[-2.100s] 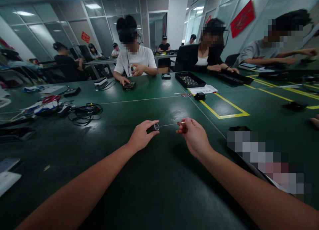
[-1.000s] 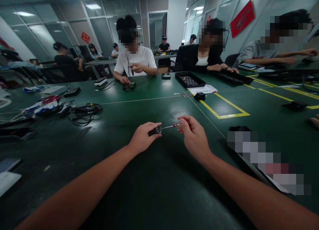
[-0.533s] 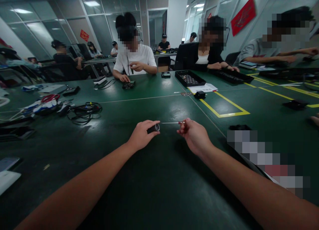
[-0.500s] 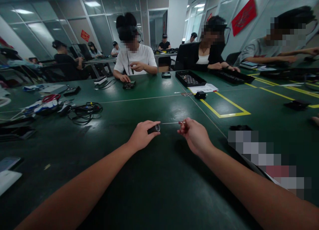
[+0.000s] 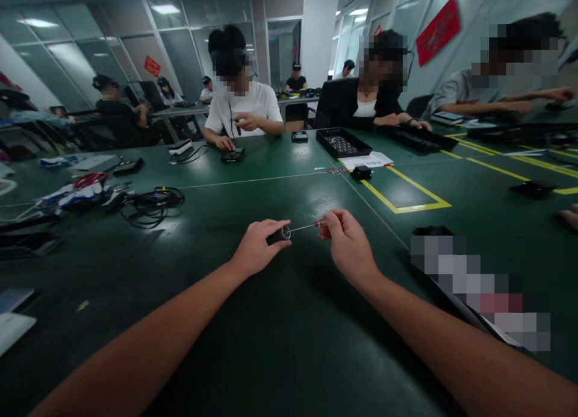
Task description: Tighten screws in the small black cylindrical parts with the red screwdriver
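L hand [image 5: 257, 251] gripping black cylinder [image 5: 279, 234], R hand [image 5: 345, 242] fingers pinching thin screwdriver [image 5: 311, 226]

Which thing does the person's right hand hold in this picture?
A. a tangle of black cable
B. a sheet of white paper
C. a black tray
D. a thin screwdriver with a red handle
D: the right hand pinches a thin screwdriver by its red handle, its tip at the end of the small black cylinder in the left hand.

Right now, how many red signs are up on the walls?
3: a large red sign upper right, a small one left of it, another on the left glass wall. More may be hidden.
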`<state>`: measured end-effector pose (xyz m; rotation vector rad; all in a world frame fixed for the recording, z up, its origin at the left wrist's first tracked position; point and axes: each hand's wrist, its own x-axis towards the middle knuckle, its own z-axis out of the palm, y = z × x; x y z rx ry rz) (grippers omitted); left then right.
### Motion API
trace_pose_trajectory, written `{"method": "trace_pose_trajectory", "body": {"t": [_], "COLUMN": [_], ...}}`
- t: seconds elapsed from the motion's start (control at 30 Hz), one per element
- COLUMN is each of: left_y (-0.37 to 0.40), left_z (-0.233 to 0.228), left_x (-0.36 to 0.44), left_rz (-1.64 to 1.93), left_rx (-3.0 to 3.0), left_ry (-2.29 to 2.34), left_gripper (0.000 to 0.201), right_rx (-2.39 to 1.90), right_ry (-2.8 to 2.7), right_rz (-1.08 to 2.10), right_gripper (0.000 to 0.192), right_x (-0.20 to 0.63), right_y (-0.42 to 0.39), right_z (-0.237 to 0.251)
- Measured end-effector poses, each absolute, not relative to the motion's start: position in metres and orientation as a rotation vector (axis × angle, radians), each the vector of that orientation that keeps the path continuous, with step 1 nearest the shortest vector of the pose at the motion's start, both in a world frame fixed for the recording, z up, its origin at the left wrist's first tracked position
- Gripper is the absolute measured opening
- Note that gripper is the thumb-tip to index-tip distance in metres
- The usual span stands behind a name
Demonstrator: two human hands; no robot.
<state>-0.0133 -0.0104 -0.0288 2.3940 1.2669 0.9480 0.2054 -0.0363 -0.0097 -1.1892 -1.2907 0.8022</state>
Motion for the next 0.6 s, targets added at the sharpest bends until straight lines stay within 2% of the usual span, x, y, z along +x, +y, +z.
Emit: {"method": "trace_pose_trajectory", "body": {"t": [0.4, 0.6], "left_y": [-0.0127, -0.0113], "left_z": [-0.0267, -0.0291], "left_x": [-0.0132, -0.0141], "left_rz": [0.960, 0.937], "left_rx": [2.401, 2.408], "left_ry": [1.253, 1.246], "left_gripper": [0.044, 0.045], "right_rx": [-1.205, -1.217], "right_ry": [-1.375, -1.383], "right_rz": [0.731, 0.726], "right_gripper": [0.024, 0.038], "right_x": [0.2058, 0.2060], "right_y": [-0.0428, -0.0449], "right_z": [-0.0053, -0.0012]}}
